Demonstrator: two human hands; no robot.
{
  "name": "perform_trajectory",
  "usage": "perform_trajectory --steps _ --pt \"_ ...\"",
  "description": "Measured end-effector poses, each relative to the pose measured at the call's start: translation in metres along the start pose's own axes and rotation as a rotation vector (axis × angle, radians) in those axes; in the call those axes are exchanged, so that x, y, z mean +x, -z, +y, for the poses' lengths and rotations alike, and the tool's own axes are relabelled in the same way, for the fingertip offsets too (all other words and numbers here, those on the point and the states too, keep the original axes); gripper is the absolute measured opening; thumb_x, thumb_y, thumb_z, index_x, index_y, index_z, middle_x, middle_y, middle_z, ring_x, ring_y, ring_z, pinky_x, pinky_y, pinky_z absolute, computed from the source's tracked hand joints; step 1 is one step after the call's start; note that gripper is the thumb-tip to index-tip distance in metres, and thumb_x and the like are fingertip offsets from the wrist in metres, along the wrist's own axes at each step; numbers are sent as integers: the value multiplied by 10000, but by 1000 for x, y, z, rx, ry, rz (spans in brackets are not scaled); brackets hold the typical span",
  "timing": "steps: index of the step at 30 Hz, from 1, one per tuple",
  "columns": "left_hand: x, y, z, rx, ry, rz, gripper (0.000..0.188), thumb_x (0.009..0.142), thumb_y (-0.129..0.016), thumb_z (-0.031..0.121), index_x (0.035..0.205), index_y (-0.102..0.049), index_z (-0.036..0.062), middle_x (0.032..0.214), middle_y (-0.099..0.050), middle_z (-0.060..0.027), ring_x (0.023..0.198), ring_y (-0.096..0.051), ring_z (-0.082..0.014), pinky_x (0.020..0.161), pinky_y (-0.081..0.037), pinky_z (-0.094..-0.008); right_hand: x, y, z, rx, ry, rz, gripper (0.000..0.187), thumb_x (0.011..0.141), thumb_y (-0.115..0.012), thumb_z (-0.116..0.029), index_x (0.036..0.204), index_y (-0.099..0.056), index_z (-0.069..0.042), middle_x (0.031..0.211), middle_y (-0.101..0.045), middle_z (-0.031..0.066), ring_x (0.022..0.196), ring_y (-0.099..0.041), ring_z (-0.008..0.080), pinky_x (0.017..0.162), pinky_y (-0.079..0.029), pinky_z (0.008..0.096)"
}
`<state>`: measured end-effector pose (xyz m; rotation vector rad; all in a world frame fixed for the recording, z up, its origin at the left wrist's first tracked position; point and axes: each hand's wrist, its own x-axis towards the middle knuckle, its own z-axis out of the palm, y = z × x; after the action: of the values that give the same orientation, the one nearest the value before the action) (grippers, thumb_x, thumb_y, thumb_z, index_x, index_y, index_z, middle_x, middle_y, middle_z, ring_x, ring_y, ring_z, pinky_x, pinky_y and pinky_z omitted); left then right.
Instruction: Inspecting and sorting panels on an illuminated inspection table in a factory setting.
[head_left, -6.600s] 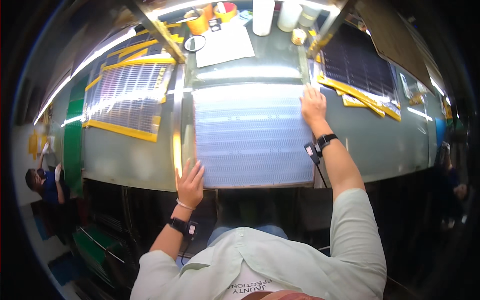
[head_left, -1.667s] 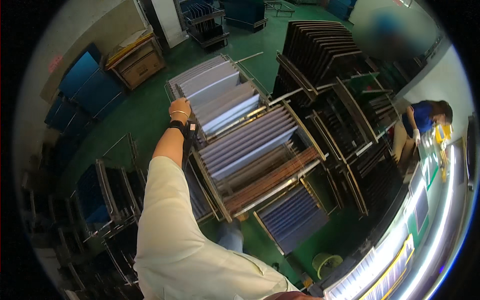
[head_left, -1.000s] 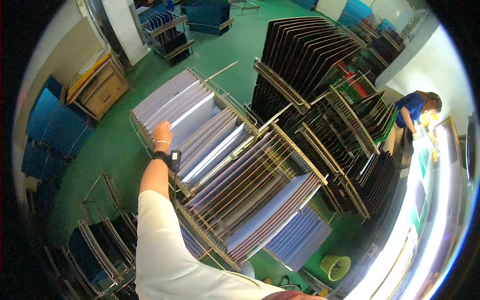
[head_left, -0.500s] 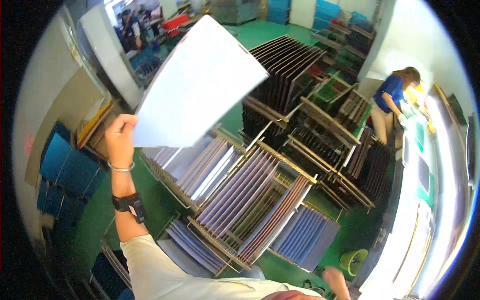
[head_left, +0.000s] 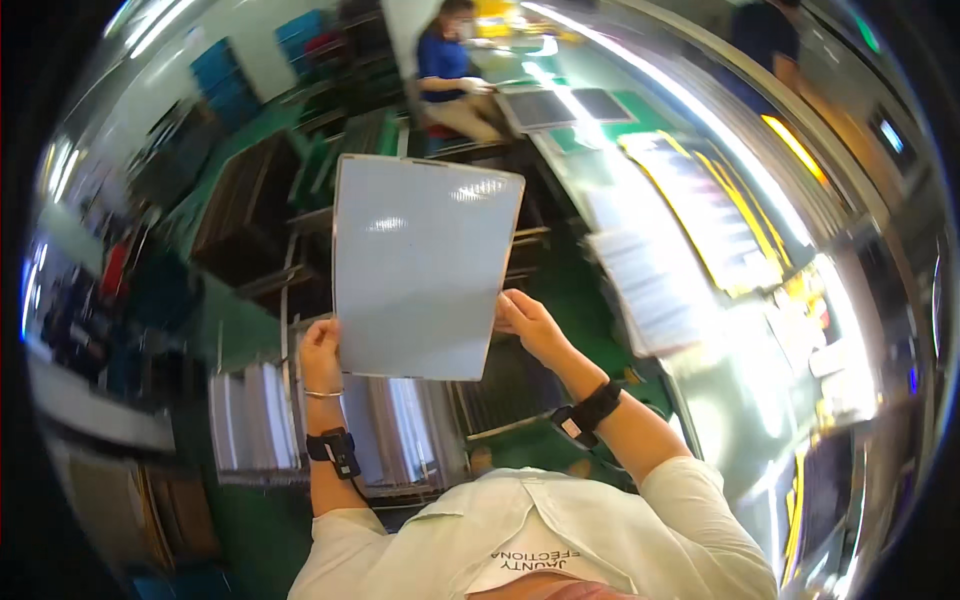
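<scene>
A flat, glossy pale grey-blue panel (head_left: pixel 425 270) with a thin edge is held up in front of me. My left hand (head_left: pixel 321 352) pinches its lower left edge, fingers closed on it. At its lower right edge my right hand (head_left: pixel 524 318) grips it too, thumb and fingers pressed together. Overhead lights reflect near the panel's top. Each wrist wears a black strap with a small box. Below and behind the panel stand racks of similar upright panels (head_left: pixel 262 420), partly hidden by it.
A long, brightly lit workbench (head_left: pixel 720 390) runs along my right, with yellow-edged sheets (head_left: pixel 705 215) on it. A seated co-worker (head_left: pixel 450 75) works at its far end. Dark stacked panels (head_left: pixel 245 205) stand far left on the green floor. Another person (head_left: pixel 765 50) is at upper right.
My view has turned right toward the workbench. The panel, earlier raised in my left hand alone, is now upright before me, with my right hand gripping it as well.
</scene>
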<state>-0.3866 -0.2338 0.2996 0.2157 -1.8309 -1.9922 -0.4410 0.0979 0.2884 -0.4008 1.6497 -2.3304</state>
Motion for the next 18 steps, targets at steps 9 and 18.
perform_trajectory --steps 9,18 --pt "-84 -281 -79 -69 273 -482 129 880 -577 188 840 -619 73 658 -514 78 576 -423 -7 510 -325 -158 -210 181 -47 -171 174 588 166 894 -533 -137 1027 -529 -36 767 -486 -30 726 -478 57 654 -418 221" --pt "-181 -440 -170 537 66 -960 340 909 -488 263 1037 -616 -24 1012 -642 -131 880 -634 -211 788 -480 -273 -376 224 -171 -1238 47 1055 331 831 -471 38 1152 -548 9 965 -625 115 893 -585 177 784 -461 265"
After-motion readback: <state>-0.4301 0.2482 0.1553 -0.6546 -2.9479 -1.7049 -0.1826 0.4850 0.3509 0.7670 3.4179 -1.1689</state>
